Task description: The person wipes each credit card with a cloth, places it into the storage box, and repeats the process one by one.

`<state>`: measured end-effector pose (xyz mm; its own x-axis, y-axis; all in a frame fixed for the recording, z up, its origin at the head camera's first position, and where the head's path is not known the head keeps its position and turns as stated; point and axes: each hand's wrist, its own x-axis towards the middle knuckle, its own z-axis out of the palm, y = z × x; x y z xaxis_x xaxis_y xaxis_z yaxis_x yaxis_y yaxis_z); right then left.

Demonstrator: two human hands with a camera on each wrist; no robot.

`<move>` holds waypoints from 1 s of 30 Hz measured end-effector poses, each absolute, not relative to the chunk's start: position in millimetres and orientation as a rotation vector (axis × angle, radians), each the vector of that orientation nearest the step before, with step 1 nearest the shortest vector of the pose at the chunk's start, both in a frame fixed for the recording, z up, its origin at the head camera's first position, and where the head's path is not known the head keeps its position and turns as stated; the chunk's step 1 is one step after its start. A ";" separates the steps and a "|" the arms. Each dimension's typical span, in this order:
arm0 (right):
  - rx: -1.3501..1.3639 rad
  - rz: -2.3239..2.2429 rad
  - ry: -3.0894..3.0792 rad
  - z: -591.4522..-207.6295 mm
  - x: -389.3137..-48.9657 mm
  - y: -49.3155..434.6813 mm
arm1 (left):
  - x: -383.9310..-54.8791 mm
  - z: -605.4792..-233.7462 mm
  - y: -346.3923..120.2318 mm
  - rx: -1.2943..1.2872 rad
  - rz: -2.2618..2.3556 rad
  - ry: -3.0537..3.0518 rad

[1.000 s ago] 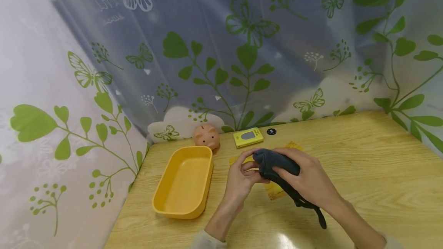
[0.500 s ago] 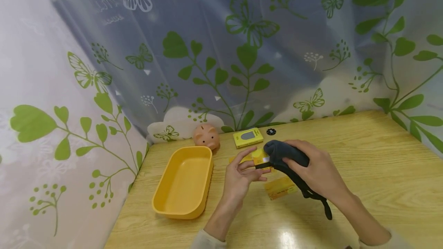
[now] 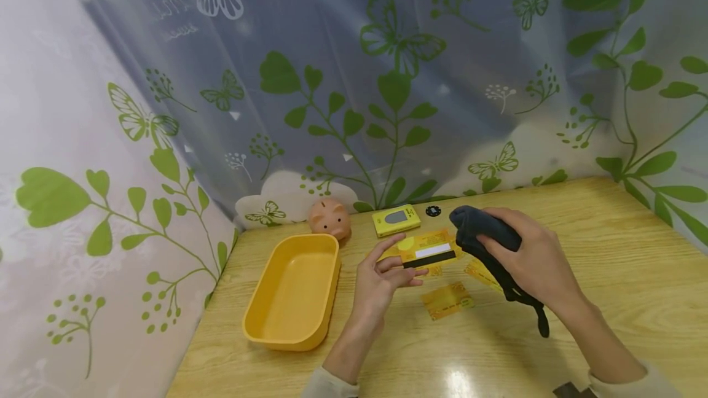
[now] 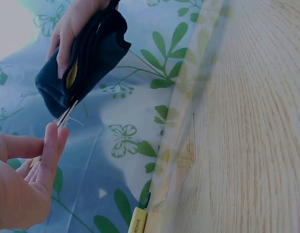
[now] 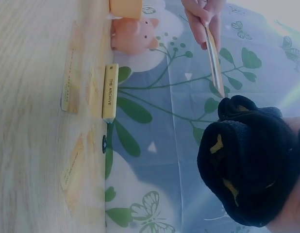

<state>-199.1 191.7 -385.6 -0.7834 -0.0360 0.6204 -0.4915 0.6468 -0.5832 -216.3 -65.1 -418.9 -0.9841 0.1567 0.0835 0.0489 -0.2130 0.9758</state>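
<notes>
My left hand (image 3: 378,281) pinches the near end of a yellow card (image 3: 428,250) with a white strip and a black stripe. Dark blue and soft, a cloth pouch (image 3: 487,232) with a black strap hanging down is gripped in my right hand (image 3: 533,257). The card's far end lies close to the pouch mouth; whether they touch, I cannot tell. In the right wrist view yellow patches show in the folds of the pouch (image 5: 247,165). On the table under the hands lie a yellow card (image 3: 448,301) and another card (image 3: 482,274), partly hidden by the pouch.
A yellow plastic bin (image 3: 293,290) stands to the left, with a pink piggy bank (image 3: 329,218) behind it. Toward the back edge are a yellow box (image 3: 396,220) and a black round disc (image 3: 434,210). A printed curtain (image 3: 332,78) rises behind the wooden table.
My right hand has moved right with the pouch, away from the left hand. The yellow card has come out of the pouch into the left fingers. My left hand has barely moved.
</notes>
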 end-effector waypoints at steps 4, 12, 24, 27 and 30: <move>0.412 1.038 -2.266 -383.6 -197.8 189.9 | -216.2 -418.6 -65.6 0.251 2.377 1.922; 0.514 1.072 -2.234 -383.3 -192.0 172.1 | -217.0 -419.9 -65.0 0.256 2.376 1.930; 0.657 1.164 -2.310 -395.5 -182.4 137.1 | -213.5 -421.3 -62.0 0.300 2.288 2.003; 0.653 1.159 -2.321 -396.6 -181.7 133.7 | -213.0 -421.4 -61.6 0.300 2.271 2.025; 0.646 1.149 -2.336 -398.2 -182.4 131.9 | -212.8 -421.2 -61.5 0.307 2.260 2.035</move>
